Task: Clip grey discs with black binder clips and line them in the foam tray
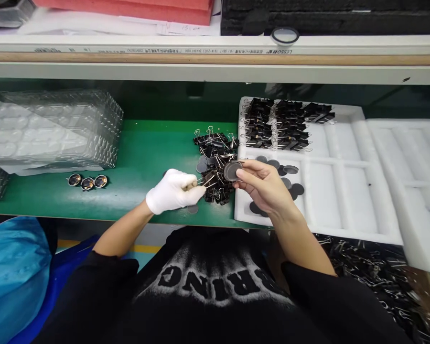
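My left hand (175,191), in a white glove, is closed in a pinch on the wire handles of a black binder clip (210,180). That clip is in front of a pile of black binder clips (215,142) on the green table. My bare right hand (263,184) grips a round dark grey disc (232,171) between thumb and fingers, just right of the clip; whether several are stacked there I cannot tell. Loose grey discs (201,165) lie among the clips. More discs (297,189) rest in the white foam tray (322,191) under and beside my right hand.
Rows of clips (260,122) fill the tray's back left. Another foam tray (415,191) adjoins it. Clear plastic trays (53,129) are stacked at left, near three round metal-rimmed pieces (88,183). A shelf edge (200,70) crosses behind; loose clips (376,272) lie lower right.
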The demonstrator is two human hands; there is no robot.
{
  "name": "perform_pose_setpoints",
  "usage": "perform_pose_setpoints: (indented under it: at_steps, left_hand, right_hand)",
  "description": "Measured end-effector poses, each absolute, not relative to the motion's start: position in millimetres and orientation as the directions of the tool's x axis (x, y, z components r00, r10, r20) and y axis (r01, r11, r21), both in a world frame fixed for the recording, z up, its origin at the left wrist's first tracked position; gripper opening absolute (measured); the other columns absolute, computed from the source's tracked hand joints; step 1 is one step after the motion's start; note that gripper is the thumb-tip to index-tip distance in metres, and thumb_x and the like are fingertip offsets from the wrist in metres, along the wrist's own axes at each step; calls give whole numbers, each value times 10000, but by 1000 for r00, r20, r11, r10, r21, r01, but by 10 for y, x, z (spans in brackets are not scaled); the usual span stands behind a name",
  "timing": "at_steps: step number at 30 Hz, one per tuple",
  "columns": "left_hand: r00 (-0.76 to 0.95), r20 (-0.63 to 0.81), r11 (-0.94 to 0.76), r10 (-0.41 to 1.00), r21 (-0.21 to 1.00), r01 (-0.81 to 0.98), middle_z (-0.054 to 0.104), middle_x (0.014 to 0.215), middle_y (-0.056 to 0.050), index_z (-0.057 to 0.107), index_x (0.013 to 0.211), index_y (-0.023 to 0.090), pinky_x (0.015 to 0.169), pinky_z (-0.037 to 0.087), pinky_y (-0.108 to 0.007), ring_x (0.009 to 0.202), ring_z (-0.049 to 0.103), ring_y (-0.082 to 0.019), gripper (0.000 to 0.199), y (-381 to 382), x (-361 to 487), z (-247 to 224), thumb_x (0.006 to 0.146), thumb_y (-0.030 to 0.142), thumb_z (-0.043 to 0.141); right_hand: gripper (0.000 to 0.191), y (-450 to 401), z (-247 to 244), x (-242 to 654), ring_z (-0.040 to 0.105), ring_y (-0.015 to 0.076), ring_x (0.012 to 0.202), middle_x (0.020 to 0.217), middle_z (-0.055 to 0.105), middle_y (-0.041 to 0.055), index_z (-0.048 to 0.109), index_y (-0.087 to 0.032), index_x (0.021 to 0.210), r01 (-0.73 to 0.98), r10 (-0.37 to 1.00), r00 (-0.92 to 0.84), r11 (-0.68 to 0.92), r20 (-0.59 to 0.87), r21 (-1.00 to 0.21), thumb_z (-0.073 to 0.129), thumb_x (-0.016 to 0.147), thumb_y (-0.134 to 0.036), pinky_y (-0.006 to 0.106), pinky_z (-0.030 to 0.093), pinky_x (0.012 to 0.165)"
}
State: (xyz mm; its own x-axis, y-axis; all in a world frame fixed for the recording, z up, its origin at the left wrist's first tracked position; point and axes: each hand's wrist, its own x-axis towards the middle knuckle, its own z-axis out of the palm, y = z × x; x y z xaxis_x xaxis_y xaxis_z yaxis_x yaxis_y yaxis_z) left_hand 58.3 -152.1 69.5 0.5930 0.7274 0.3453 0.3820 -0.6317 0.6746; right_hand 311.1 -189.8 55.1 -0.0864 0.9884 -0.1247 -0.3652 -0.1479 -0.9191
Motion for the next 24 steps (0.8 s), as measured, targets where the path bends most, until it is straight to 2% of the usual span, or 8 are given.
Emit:
perform_pose_setpoints:
  at_steps: [2, 6, 13, 18, 20, 22, 24]
  left_hand:
    - [621, 279, -598, 732, 700, 391, 354, 451, 80, 381, 522, 192, 446, 226, -215, 450, 274, -48, 434, -1534, 582, 715, 899, 276, 579]
    - [650, 196, -556, 735, 722, 412, 338, 431, 81, 384, 519, 197, 438, 206, -225, 440, 260, -52, 446, -1554, 597, 721, 913, 288, 572]
    - [650, 161, -539, 743, 719, 439, 348, 422, 77, 383, 518, 208, 449, 210, -242, 437, 255, -61, 450, -1561, 622, 620, 924, 287, 560]
    - [651, 117, -525, 750, 703, 479, 369, 415, 78, 417, 525, 212, 465, 259, -245, 421, 298, -68, 460, -1555, 644, 613, 938, 340, 576]
    - [657, 81, -510, 750, 703, 495, 475, 465, 62, 514, 577, 209, 497, 319, -247, 440, 389, -82, 427, -1523, 592, 647, 971, 372, 547]
    - [659, 91, -522, 747, 694, 496, 634, 603, 18, 641, 701, 206, 563, 395, -261, 515, 521, -111, 446, -1482, 488, 685, 1038, 413, 435]
    - [626, 104, -546, 773, 612, 572, 689, 683, -22, 682, 765, 207, 611, 413, -288, 585, 596, -146, 526, -1470, 354, 705, 1078, 457, 340]
  right_hand:
    - [372, -1865, 517, 3121, 712, 130, 695, 912, 828, 16, 843, -261, 999, -348, 987, -66, -162, -149, -923, 1016, 705, -408, 284, 634, 643]
    - [386, -1841, 463, 3119, 730, 146, 728, 922, 836, 31, 856, -252, 1021, -280, 988, -118, -132, -103, -951, 1011, 710, -420, 308, 649, 677]
    - [395, -1851, 361, 3084, 765, 166, 803, 937, 847, 41, 868, -254, 1022, -273, 990, -96, -125, -102, -954, 1015, 700, -429, 322, 666, 740]
    - [469, -1873, 305, 3015, 782, 204, 895, 944, 842, 41, 863, -243, 1038, -258, 989, -72, -142, -127, -956, 1034, 652, -448, 398, 682, 879]
    - [453, -1878, 302, 3005, 773, 203, 910, 982, 839, 49, 850, -238, 1043, -273, 988, -73, -149, -134, -950, 1012, 688, -467, 401, 677, 887]
    - [407, -1879, 313, 3017, 756, 190, 898, 1014, 828, 46, 828, -242, 1016, -322, 989, -59, -145, -134, -936, 980, 732, -491, 378, 671, 850]
    - [349, -1878, 336, 3048, 742, 181, 900, 1012, 808, 27, 794, -258, 962, -385, 992, -16, -125, -128, -914, 949, 763, -499, 354, 664, 820]
